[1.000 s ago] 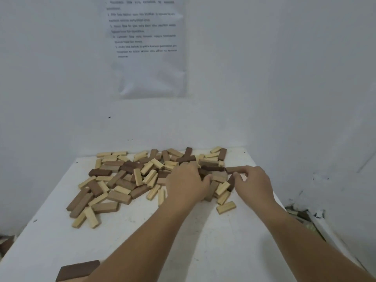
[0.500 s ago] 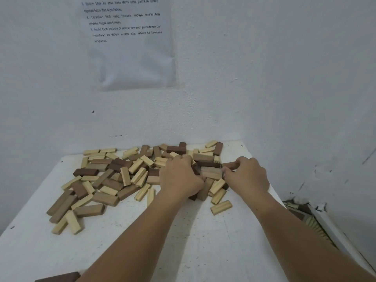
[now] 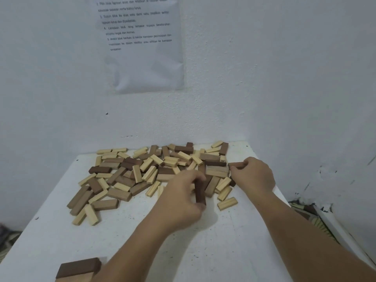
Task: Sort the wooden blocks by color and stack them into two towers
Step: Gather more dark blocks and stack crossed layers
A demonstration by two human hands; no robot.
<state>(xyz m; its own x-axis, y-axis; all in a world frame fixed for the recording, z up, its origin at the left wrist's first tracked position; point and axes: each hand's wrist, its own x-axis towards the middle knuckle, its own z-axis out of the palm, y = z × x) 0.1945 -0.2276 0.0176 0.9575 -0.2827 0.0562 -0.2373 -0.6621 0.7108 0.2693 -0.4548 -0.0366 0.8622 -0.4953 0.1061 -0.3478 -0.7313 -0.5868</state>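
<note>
Left hand [image 3: 183, 197] grips dark block [image 3: 200, 195], right hand [image 3: 253, 176] pinches brown block [image 3: 236, 165]

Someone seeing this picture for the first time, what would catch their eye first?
The jumbled pile of light and dark wooden blocks on the far half of the white table draws the eye first. At its right edge, the left hand grips a dark block, and the right hand pinches a second dark block. A printed sheet hangs on the wall above.
</note>
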